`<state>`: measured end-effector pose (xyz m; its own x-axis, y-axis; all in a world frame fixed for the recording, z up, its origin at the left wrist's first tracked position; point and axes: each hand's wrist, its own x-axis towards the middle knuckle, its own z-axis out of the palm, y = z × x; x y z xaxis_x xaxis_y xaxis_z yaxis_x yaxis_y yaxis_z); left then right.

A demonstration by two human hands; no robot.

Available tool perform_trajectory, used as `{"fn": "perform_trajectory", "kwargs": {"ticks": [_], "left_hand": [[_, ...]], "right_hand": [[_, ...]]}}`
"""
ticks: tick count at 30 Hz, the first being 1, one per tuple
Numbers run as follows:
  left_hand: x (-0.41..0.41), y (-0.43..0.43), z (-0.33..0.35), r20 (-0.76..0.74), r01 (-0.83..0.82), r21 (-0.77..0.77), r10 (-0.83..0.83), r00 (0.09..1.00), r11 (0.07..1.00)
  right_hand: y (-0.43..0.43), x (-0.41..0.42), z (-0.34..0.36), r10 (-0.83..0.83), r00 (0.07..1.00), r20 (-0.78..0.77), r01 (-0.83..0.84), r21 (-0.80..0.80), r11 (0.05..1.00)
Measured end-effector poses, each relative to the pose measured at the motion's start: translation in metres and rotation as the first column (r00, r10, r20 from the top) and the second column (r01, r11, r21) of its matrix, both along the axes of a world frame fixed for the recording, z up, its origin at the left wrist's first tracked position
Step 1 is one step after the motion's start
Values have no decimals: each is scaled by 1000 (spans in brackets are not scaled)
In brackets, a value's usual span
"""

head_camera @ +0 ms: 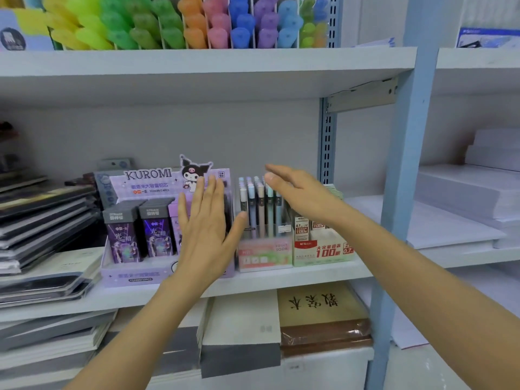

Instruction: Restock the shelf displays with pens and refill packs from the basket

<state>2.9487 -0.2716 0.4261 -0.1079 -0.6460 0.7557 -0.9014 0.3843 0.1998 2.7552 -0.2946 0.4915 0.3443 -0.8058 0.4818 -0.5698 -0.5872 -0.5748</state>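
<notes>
Left hand (205, 229) flat, empty, in front of purple refill box (135, 237). Right hand (298, 192) flat, empty, above pen rack (260, 218). These 2 displays look well stocked. Basket not in view. Likely near done.

The left hand (206, 229) was bare, with long, slim fingers (the nails were too blurred to make out). Behind its wrist the left forearm (146, 327) was bare skin down to the lower edge of view. The right hand (298, 198) was bare and slim-fingered too, and behind its wrist the right forearm (422, 280) was equally uncovered, broadening toward the corner.
</notes>
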Motion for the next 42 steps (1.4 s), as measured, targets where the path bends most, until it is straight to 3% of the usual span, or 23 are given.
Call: {"fn": "perform_trajectory", "kwargs": {"ticks": [7, 10, 15, 20, 25, 32, 36, 42], "left_hand": [[2, -9, -2, 12, 40, 13, -41, 999, 999], [6, -8, -2, 22, 59, -56, -58, 998, 997], [26, 0, -3, 79, -41, -117, 50, 996, 992], [56, 10, -6, 127, -108, -81, 118, 985, 991], [108, 16, -2, 113, -198, -84, 206, 972, 977], [138, 12, 3, 171, -174, -11, 173, 970, 985], [135, 9, 3, 193, -186, -21, 187, 963, 982], [129, 6, -5, 108, -214, -48, 218, 970, 976]], "right_hand": [[-6, 12, -3, -1, 999, -46, -2, -63, 998], [-6, -2, -1, -83, 977, -196, 46, -188, 981], [-11, 25, -6, -60, 886, -459, -87, -292, 952], [-22, 44, 0, -169, 910, -380, 28, -349, 937], [-6, 50, -4, -51, 941, -334, -100, -419, 902], [-6, 111, -13, -196, 803, -563, -54, -397, 916], [-7, 114, -13, -200, 823, -532, -34, -397, 917], [1, 111, -21, -154, 841, -518, -111, -443, 889]]}}
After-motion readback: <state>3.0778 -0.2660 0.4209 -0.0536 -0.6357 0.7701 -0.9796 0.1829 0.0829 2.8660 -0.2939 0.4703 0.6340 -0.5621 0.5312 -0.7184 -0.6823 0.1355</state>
